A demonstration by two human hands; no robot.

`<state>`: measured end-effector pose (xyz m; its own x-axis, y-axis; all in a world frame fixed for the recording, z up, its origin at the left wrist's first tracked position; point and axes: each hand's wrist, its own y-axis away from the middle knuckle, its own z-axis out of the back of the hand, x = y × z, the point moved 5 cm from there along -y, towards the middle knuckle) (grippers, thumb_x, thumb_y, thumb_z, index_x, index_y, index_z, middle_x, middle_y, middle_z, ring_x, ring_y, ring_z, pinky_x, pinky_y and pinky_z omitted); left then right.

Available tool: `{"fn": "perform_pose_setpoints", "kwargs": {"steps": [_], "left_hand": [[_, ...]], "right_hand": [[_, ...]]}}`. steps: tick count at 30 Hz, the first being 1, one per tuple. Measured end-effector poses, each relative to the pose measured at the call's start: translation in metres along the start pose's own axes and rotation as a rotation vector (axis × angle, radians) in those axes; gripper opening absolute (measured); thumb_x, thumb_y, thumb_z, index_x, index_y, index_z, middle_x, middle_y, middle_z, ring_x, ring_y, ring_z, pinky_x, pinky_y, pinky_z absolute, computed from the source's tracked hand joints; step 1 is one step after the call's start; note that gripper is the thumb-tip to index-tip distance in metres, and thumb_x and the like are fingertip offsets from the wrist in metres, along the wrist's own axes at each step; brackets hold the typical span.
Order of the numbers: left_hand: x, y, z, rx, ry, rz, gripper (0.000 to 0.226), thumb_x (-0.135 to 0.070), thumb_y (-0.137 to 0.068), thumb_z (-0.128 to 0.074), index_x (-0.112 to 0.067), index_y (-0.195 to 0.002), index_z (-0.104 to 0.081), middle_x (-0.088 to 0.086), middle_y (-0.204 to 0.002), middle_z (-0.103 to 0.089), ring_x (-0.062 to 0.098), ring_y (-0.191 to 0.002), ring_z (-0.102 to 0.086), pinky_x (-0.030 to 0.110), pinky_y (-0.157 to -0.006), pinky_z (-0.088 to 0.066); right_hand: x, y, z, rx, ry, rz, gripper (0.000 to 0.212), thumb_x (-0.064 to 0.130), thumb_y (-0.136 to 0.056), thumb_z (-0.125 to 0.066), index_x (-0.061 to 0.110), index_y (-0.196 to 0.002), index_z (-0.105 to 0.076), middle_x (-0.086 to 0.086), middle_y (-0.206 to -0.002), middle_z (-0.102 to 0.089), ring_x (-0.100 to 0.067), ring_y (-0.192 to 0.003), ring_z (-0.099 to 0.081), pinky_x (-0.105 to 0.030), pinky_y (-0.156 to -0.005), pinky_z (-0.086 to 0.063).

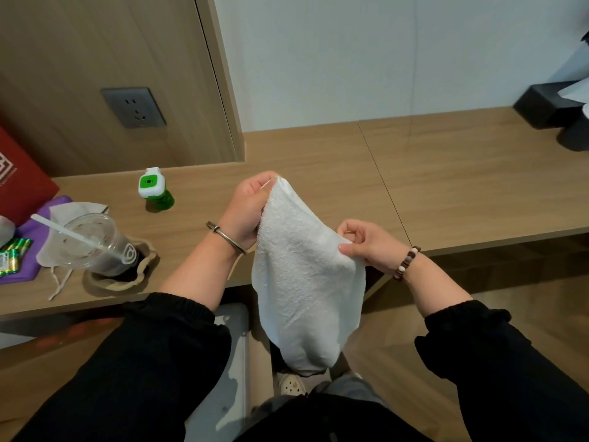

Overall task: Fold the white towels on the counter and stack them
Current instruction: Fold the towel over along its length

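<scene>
Head view, looking down over both forearms.

- White towel (306, 282): held in the air, off the tabletop (446, 186), in front of its near edge. It hangs as 1 loose drape, lower end down near a shoe (291, 382); whether it touches the floor (382, 346) cannot be told.
- Left hand (247, 207): fingers curled, gripping the towel's top end, raised over the tabletop.
- Right hand (369, 245): lower and nearer the body, thumb and fingers pinching the towel's edge partway down its right side.
- No other towel and no stack in view. Judgement: this piece is being opened out or its corners found, fold not yet begun.
- Left part of the tabletop carries a clear cup (95, 247) with dark drink and a straw, plus a green bottle (156, 191), both well apart from the towel.

Risks, as judged:
- The 2 grips sit at unequal heights, so a fold made from here could come out skewed, edges not meeting.
- Right-hand pinch is small; a shake could pull the edge free and drop that side.
- Hanging end may drag on the floor or shoe and soil.
- Laying the towel down too far left could sweep the cup and spill it
</scene>
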<state>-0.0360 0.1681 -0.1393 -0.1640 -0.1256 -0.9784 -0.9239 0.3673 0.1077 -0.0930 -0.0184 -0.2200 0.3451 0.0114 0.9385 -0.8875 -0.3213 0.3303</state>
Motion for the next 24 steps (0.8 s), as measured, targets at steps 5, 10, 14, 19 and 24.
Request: {"fn": "perform_pose_setpoints", "kwargs": {"steps": [5,10,14,19,24], "left_hand": [[0.005,0.001,-0.002,-0.025,0.049,0.023,0.033,-0.002,-0.098,-0.041,-0.011,-0.066,-0.046,-0.012,-0.047,-0.045,0.002,-0.04,-0.036,0.015,-0.04,-0.031],[-0.013,-0.006,0.023,-0.272,-0.731,-0.253,0.024,-0.011,-0.091,-0.05,-0.012,-0.069,-0.058,-0.008,-0.058,-0.051,0.011,-0.057,-0.047,0.02,-0.05,-0.033],[-0.026,0.021,0.042,-0.44,-1.059,-0.685,0.015,-0.008,-0.087,-0.051,-0.001,-0.079,-0.063,0.001,-0.074,-0.057,0.018,-0.068,-0.051,0.026,-0.059,-0.032],[0.015,0.012,0.045,-0.146,-1.292,-0.316,0.018,-0.009,-0.091,-0.054,-0.001,-0.075,-0.057,0.018,-0.076,-0.063,0.032,-0.073,-0.059,0.035,-0.064,-0.033],[0.036,0.045,0.009,-0.287,-0.853,-0.356,0.018,-0.013,-0.09,-0.048,-0.003,-0.079,-0.059,0.003,-0.068,-0.053,0.017,-0.063,-0.047,0.028,-0.057,-0.029]], "right_hand": [[-0.018,0.001,0.008,0.13,0.654,-0.271,0.014,0.032,-0.085,-0.068,0.018,-0.09,-0.068,0.007,-0.092,-0.071,-0.013,-0.086,-0.066,-0.028,-0.08,-0.048],[0.009,-0.001,0.028,-0.342,0.698,-0.253,0.035,0.032,-0.094,-0.056,0.015,-0.063,-0.054,0.001,-0.065,-0.055,-0.011,-0.058,-0.051,-0.016,-0.047,-0.037],[0.077,0.033,0.037,-0.691,0.878,0.41,0.044,0.04,-0.086,-0.057,0.02,-0.049,-0.045,0.008,-0.044,-0.043,-0.008,-0.045,-0.041,-0.016,-0.042,-0.028],[0.034,0.026,0.031,-0.278,1.266,-0.379,0.051,0.048,-0.092,-0.053,0.007,-0.062,-0.046,-0.009,-0.061,-0.05,-0.025,-0.061,-0.046,-0.031,-0.049,-0.026],[0.055,0.064,0.036,-0.882,0.991,0.377,0.042,0.029,-0.089,-0.054,0.02,-0.05,-0.042,0.009,-0.044,-0.04,-0.008,-0.04,-0.039,-0.024,-0.042,-0.027]]}}
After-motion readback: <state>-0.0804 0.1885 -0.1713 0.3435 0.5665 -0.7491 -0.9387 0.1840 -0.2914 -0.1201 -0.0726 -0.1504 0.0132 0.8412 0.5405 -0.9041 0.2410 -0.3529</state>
